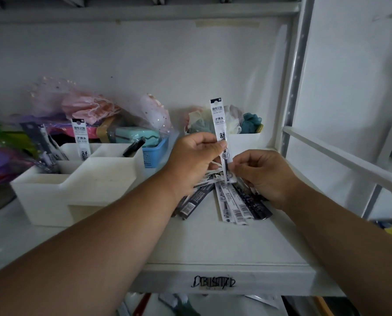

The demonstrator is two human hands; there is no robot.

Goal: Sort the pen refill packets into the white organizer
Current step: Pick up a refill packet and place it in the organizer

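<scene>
Hands lifting one white refill packet (221, 131) upright above the shelf (213, 242).

Head view: left hand (195, 160) is pinching the packet at mid-length, its long axis running near vertical, header end pointing up; right hand (265, 174) is gripping a fan of packets (233, 201) spreading toward the shelf edge. White organizer (76, 179) is sitting well to the left, another white packet (82, 139) standing upright in a rear compartment.

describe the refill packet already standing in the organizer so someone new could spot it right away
Find the white organizer on the left of the shelf. In its rear compartment one white refill packet stands upright, with a dark top edge and black print. The dark packets to its left lean; the other white packets lie flat beneath the hands.
</scene>
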